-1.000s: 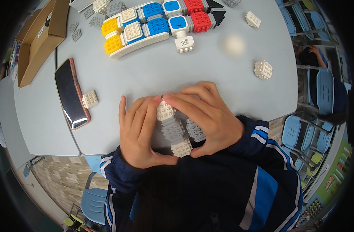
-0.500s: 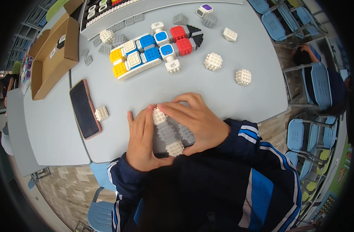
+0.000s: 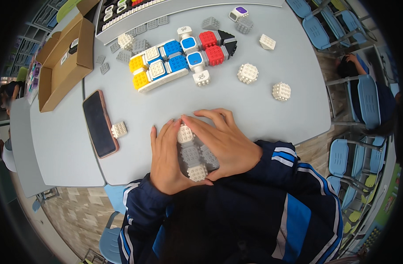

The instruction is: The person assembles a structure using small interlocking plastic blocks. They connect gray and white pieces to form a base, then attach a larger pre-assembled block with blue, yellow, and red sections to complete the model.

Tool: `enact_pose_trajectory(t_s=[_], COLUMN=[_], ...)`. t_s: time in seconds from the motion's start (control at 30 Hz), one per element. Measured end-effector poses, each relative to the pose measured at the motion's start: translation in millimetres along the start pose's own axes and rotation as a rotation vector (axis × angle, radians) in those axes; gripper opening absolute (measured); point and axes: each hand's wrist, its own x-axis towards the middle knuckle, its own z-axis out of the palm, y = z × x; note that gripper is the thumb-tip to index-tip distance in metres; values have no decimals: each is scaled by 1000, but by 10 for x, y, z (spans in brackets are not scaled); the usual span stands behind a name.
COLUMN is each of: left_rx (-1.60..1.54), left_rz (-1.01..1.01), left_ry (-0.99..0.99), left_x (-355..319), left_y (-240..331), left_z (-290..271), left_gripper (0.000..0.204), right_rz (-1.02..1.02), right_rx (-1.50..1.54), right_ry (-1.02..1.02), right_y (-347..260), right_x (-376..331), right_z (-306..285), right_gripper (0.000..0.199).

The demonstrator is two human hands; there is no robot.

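Hands meet at the near edge of the counter (image 3: 263,110): left hand (image 3: 165,162) and right hand (image 3: 225,141) both clamp around a grey-and-white block cluster (image 3: 193,155). Just left lie a small white block (image 3: 119,130) and a dark phone (image 3: 99,123).

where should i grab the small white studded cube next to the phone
Pinch the white cube across its two side faces, fingers coming straight down from above. It sits alone on the table, just right of the phone, so approach from its open right side.
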Motion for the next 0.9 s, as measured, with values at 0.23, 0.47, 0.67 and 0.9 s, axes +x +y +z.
enact_pose_trajectory(t_s=[0.23,0.47,0.67,0.9], left_rx=[-45,-46,-56,-35], left_rz=[10,36,37,5], left_ry=[35,49,47,-41], left_x=[31,27,-7,98], left_y=[12,14,10,-30], left_z=[10,23,23,-92], left_gripper=[133,129,132,142], right_rz=[-22,-46,-62,-54], right_rx=[25,-13,-5,24], right_ry=[20,13,6,75], right_y=[-5,19,2,23], right_x=[8,-2,-9,9], right_z=[-16,-34,-48,-22], right_gripper=[121,120,121,127])
